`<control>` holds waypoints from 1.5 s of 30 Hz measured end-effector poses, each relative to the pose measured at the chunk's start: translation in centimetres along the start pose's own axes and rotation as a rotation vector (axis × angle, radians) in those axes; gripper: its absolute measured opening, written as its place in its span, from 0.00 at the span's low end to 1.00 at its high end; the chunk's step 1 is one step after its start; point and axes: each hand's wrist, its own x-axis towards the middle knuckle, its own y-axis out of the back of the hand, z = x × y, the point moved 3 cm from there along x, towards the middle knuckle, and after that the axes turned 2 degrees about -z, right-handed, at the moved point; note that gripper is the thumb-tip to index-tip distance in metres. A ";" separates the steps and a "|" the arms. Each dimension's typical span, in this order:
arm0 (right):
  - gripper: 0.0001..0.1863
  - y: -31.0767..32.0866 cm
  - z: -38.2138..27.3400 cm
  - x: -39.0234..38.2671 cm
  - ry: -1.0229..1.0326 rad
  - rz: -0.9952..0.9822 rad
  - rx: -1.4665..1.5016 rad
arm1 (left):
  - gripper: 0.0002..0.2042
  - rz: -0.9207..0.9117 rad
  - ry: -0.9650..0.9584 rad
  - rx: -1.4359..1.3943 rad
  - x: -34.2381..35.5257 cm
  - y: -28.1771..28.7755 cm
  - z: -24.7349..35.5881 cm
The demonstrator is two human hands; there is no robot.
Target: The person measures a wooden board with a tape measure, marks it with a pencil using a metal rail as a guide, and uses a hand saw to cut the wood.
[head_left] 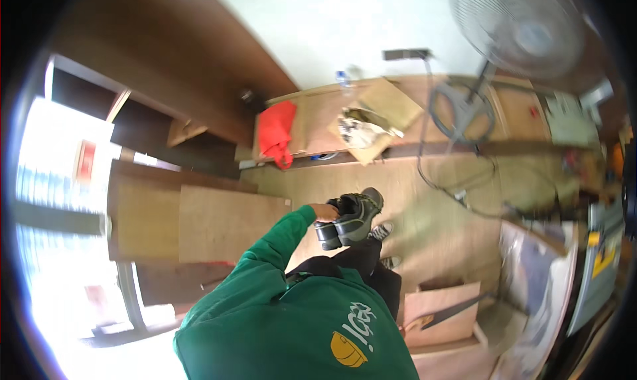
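My left arm, in a green sleeve, reaches forward. The fingers of my left hand (324,212) are hooked into the collars of a pair of black work shoes (355,225), held side by side above the floor. Their toes point away to the upper right. Just beyond them, my own checked sneakers (381,231) stand on the floor. My right hand does not show. To the right of my body, a handsaw (454,311) with a wooden-coloured handle lies across a wooden box (441,300); whether anything touches its handle is hidden by my torso.
Along the wall runs a low wooden bench (312,118) with a red bag (277,131), a pale crumpled cloth (361,128) and a plastic bottle (343,80). A standing fan (524,31) trails a cable (428,174) over the floor. Wooden boards (232,224) stand at left.
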 end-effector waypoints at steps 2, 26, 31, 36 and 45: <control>0.21 1.2 -0.8 3.4 0.095 -0.132 -0.075 | 0.11 0.169 0.192 -0.371 -3.1 0.2 4.3; 0.19 7.4 -31.3 16.5 0.588 -0.612 -0.537 | 0.17 0.873 0.482 -0.612 -18.3 -15.7 9.4; 0.20 6.5 -27.8 16.2 0.607 -0.650 -0.686 | 0.18 0.845 0.441 -0.578 -17.5 -15.3 7.6; 0.18 4.3 -31.6 10.7 0.301 -0.645 -0.440 | 0.28 0.789 0.487 -0.785 -14.7 -18.5 1.5; 0.16 7.9 -26.8 9.7 0.200 -0.323 0.330 | 0.29 0.605 0.274 -0.686 -12.2 -11.9 1.2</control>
